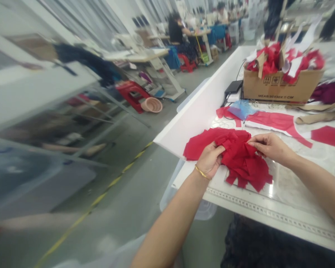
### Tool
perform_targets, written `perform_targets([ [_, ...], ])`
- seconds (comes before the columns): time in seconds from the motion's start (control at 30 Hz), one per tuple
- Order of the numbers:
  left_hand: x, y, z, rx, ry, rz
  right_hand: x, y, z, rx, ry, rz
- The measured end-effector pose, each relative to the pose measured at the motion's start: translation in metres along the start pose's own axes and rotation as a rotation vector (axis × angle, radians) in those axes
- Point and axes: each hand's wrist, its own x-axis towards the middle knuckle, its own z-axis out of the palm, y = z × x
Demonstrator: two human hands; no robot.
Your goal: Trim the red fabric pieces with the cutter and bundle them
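A bunched pile of red fabric pieces [248,163] lies on the white table near its left front corner. My left hand [210,160], with a gold bracelet at the wrist, grips the left part of the bunch between thumb and fingers. On the other side, my right hand [268,147] pinches an edge of the same red fabric with thumb and forefinger. A smoother stretch of red cloth [201,143] spreads out to the left, behind my left hand. How the pieces join inside the bunch cannot be made out.
Behind the fabric stands a cardboard box [279,87] heaped with red and white scraps. Flat red pieces [276,121], a blue plastic scrap [242,109] and a black device [233,86] lie nearer. A raised white panel [195,108] borders the table's left. A person [178,33] sits farther back.
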Motion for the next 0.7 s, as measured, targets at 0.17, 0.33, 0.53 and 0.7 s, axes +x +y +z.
perform_targets([
  [0.17, -0.004, 0.0, 0.004, 0.142, -0.018, 0.081, 0.008, -0.011, 0.009, 0.022, -0.009, -0.005],
  [0.33, -0.01, -0.001, 0.013, 0.511, -0.155, 0.395, 0.009, -0.016, 0.014, -0.01, -0.061, -0.101],
  [0.53, -0.003, -0.008, 0.011, 0.365, -0.013, 0.3, -0.008, 0.002, -0.001, -0.225, 0.057, -0.098],
  [0.7, 0.002, -0.008, 0.01, 0.238, 0.055, 0.191, -0.014, 0.006, -0.001, -0.418, -0.03, -0.104],
])
